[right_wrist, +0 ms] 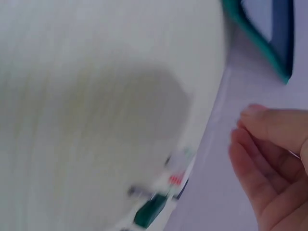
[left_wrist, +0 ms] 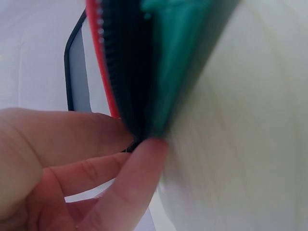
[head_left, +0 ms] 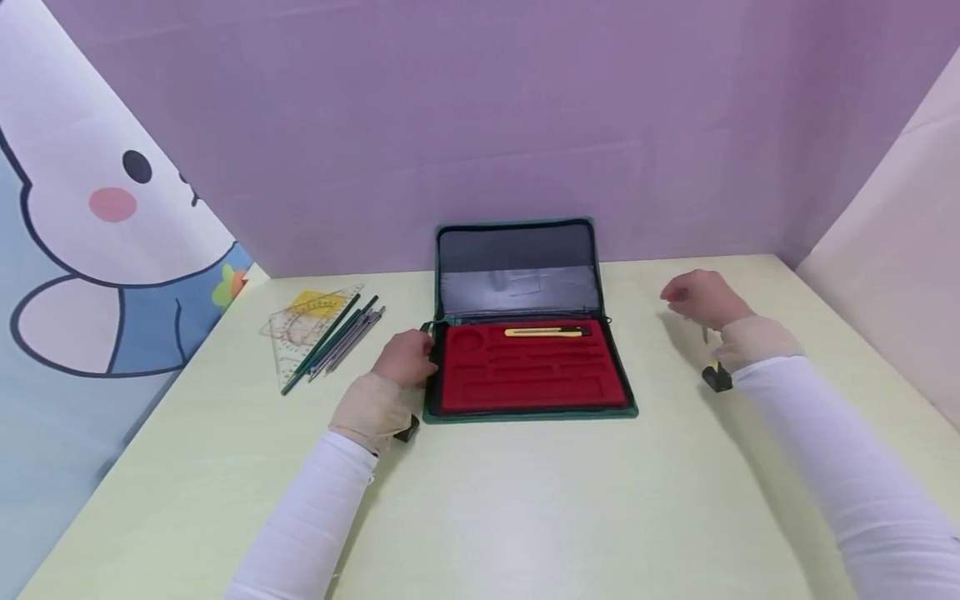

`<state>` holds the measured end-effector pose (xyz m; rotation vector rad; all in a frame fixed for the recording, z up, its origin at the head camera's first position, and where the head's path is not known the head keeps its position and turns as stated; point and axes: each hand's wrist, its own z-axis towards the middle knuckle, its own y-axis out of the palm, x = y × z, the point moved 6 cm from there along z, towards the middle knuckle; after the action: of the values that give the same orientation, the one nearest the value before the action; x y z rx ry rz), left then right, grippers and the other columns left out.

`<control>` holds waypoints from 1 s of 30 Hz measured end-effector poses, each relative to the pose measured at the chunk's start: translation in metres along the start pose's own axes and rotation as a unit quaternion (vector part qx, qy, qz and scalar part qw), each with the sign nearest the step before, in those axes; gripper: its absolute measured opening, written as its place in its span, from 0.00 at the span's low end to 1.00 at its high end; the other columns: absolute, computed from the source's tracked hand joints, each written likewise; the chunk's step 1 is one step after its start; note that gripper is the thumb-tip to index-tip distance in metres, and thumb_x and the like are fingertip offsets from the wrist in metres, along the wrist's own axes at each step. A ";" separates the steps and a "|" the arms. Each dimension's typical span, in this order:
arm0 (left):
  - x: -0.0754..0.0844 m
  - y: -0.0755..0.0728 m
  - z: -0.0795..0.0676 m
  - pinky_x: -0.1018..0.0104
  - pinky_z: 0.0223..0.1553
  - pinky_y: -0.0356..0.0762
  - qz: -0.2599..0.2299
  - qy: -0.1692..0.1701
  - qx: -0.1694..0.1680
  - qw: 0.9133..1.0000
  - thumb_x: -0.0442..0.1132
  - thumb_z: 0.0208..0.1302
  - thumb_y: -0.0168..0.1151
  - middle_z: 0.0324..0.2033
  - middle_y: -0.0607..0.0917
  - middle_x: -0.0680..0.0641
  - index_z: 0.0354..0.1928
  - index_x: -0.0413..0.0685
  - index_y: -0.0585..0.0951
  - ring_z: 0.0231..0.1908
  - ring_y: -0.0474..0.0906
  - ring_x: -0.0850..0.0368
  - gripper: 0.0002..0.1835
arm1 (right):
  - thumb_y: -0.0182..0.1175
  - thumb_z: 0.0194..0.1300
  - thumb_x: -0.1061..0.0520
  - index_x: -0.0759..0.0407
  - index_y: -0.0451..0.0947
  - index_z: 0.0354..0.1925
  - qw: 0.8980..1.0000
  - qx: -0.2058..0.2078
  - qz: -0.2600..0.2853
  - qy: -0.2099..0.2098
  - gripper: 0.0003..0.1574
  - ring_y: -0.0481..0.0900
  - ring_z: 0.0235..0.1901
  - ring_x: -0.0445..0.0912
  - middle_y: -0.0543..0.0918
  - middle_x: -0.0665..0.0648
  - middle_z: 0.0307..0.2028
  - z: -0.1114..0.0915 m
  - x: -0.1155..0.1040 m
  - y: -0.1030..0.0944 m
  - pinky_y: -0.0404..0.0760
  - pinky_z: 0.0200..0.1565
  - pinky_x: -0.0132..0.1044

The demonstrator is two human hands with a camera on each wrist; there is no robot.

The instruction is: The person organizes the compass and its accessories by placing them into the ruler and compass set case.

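Observation:
A green zip case (head_left: 531, 415) lies unfolded on the table, its dark lid raised at the back. Its red moulded tray (head_left: 534, 400) has several shaped hollows, and a yellow and black box cutter (head_left: 547, 332) lies along the top of it. My left hand (head_left: 405, 358) is at the case's left side. In the left wrist view its thumb and fingers pinch the edge beside the dark zipper (left_wrist: 118, 67). My right hand (head_left: 705, 297) hovers over the table to the right of the case, fingers loosely bent, with nothing in them.
Left of the case lie clear set squares (head_left: 281, 354), a yellow piece (head_left: 321, 303), dark green pencils (head_left: 321, 343) and several slim metallic tools (head_left: 347, 340). Blurred small items, one of them green (right_wrist: 150, 211), show low in the right wrist view. A purple cloth backdrop (head_left: 450, 125) rises behind the table.

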<state>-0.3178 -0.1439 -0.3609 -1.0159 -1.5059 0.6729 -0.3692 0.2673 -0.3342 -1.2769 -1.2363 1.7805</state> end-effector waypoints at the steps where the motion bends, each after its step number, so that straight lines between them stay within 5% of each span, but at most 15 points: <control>1: 0.000 0.000 0.000 0.64 0.33 0.81 0.000 0.001 0.000 1.000 0.28 0.59 0.58 0.50 0.79 0.34 0.57 0.30 0.73 0.42 0.80 0.46 0.22 | 0.58 0.58 0.68 0.74 0.78 0.43 1.000 0.001 -0.002 0.009 0.13 0.80 0.39 0.62 0.82 0.71 0.40 -0.001 0.006 -0.001 0.76 0.46 0.55; 13: 0.000 0.002 0.001 0.66 0.30 0.81 -0.004 0.009 0.006 1.000 0.28 0.58 0.59 0.48 0.80 0.35 0.56 0.31 0.74 0.41 0.80 0.46 0.22 | 0.60 0.59 0.61 0.73 0.77 0.42 0.996 -0.044 -0.031 0.072 0.16 0.76 0.42 0.65 0.80 0.73 0.42 -0.011 0.042 0.001 0.70 0.48 0.60; 30: 0.000 0.000 0.001 0.66 0.32 0.81 0.009 0.012 0.011 1.000 0.29 0.58 0.59 0.48 0.81 0.35 0.56 0.31 0.75 0.39 0.80 0.47 0.22 | 0.60 0.56 0.66 0.75 0.76 0.40 0.997 -0.050 -0.016 0.057 0.14 0.76 0.38 0.62 0.80 0.72 0.37 -0.007 0.033 0.007 0.73 0.44 0.58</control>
<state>-0.3189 -0.1436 -0.3606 -1.0186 -1.4664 0.6872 -0.3739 0.2954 -0.3533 -1.3862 -1.2880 1.6179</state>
